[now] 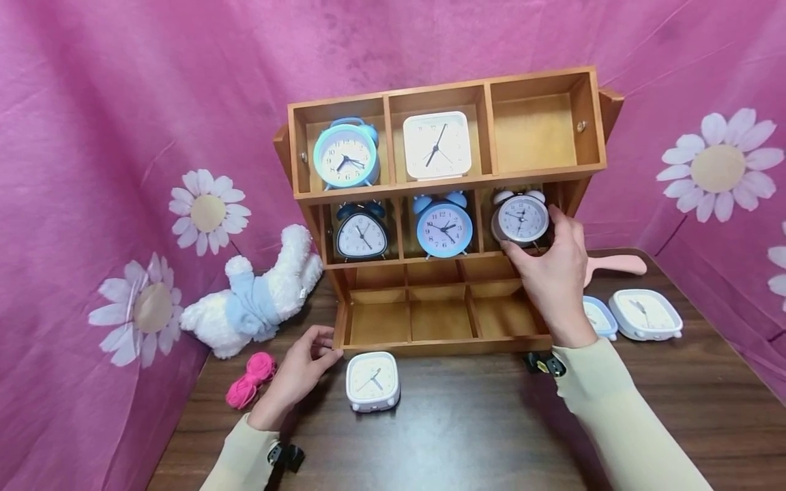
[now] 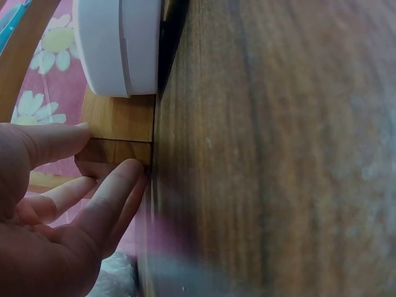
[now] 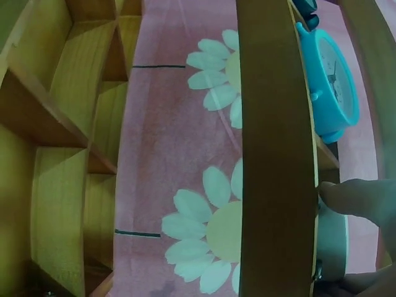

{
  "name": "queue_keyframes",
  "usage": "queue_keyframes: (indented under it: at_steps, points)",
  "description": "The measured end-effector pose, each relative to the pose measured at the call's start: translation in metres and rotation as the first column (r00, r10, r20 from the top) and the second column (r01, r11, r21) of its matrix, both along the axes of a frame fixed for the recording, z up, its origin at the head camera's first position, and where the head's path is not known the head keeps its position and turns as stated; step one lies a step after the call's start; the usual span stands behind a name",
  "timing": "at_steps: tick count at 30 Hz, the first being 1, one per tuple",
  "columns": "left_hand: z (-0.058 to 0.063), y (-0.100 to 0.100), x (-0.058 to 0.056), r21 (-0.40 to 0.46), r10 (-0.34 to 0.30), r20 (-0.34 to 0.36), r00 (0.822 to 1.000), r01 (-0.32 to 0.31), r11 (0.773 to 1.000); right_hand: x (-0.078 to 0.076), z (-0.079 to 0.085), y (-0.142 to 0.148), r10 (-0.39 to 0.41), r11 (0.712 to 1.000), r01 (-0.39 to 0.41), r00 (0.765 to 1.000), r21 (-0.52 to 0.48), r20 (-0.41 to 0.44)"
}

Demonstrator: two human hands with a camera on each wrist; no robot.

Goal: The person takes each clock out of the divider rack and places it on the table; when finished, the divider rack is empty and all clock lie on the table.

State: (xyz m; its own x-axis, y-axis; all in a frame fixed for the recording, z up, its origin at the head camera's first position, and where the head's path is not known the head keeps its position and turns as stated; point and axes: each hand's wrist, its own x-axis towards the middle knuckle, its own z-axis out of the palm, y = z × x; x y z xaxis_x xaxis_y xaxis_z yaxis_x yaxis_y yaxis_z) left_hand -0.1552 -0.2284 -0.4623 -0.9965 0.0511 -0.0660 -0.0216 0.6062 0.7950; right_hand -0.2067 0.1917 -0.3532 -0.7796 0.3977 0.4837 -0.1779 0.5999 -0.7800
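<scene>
My right hand (image 1: 555,276) grips a white twin-bell alarm clock (image 1: 522,219) in the right compartment of the middle tier of a wooden shelf (image 1: 442,348). Its thumb is at the clock's lower left and its fingers are round the right side. The right wrist view shows the thumb on the clock's pale casing (image 3: 333,241), partly hidden by the shelf board. Low on the left, my left hand (image 1: 302,368) holds the shelf's front corner (image 2: 117,150) between thumb and fingers. Close beside that hand, a white square clock (image 1: 372,382) lies face up on the table.
The top tier holds a blue clock (image 1: 346,158) and a white square clock (image 1: 437,145); the middle tier, a dark clock (image 1: 361,235) and a blue twin-bell clock (image 1: 445,228). Left are a plush toy (image 1: 258,300) and pink yarn (image 1: 250,380); right, a pink handle (image 1: 617,264) and two clocks (image 1: 646,314).
</scene>
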Motion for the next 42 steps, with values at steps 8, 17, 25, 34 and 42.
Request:
queue_keyframes:
  at_steps: [8,17,25,34,42]
  points:
    - [0.0021,0.0005,-0.0001,-0.008,-0.006,-0.009,1.0,0.006,1.0,-0.0026,0.006,-0.0073,-0.045,0.999,0.045,0.999,0.004,0.019]
    - [0.0007,0.0019,-0.0015,-0.003,0.0,-0.014,1.0,0.0,1.0,-0.0043,0.004,-0.0068,-0.052,0.998,0.052,0.998,-0.018,-0.02]
    - [-0.0007,-0.0009,0.0005,0.008,0.004,0.006,1.0,-0.004,1.0,-0.0038,0.0002,-0.0073,-0.052,0.998,0.05,0.997,-0.035,-0.055]
    - [-0.0007,-0.0011,0.0005,0.01,0.004,0.004,1.0,-0.004,1.0,-0.0014,0.0008,-0.0074,-0.046,0.998,0.041,0.993,-0.046,-0.109]
    - [0.0,-0.0008,-0.0003,0.014,0.005,0.002,1.0,-0.005,1.0,0.0034,0.0029,-0.0073,-0.026,0.997,0.017,0.992,-0.069,-0.121]
